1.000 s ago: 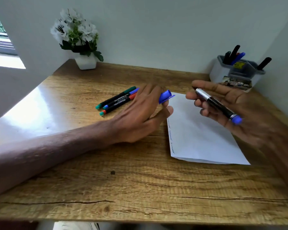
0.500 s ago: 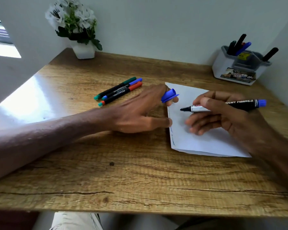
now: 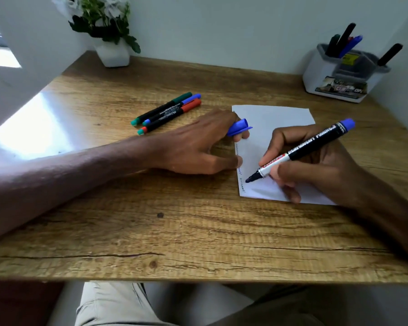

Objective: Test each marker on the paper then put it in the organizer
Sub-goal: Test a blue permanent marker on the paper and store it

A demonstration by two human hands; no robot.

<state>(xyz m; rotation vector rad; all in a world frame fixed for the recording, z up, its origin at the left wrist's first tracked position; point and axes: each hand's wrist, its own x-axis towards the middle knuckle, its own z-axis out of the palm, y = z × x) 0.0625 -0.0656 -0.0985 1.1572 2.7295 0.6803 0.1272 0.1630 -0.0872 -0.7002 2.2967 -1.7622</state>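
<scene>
Paper (image 3: 280,118) lies on the desk (image 3: 174,231), its near right corner hidden under the right hand (image 3: 316,170), which grips a marker (image 3: 302,151), tip on the sheet. Left hand (image 3: 198,147) pinches the blue cap (image 3: 238,128). Scribbles along the edge are illegible. Organizer (image 3: 320,76) sits far right.

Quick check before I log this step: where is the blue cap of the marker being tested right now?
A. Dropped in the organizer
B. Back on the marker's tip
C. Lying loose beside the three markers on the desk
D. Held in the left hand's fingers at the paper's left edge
D: the blue cap sits pinched in the left hand at the paper edge, while the right hand presses the uncapped marker tip to the sheet.
</scene>
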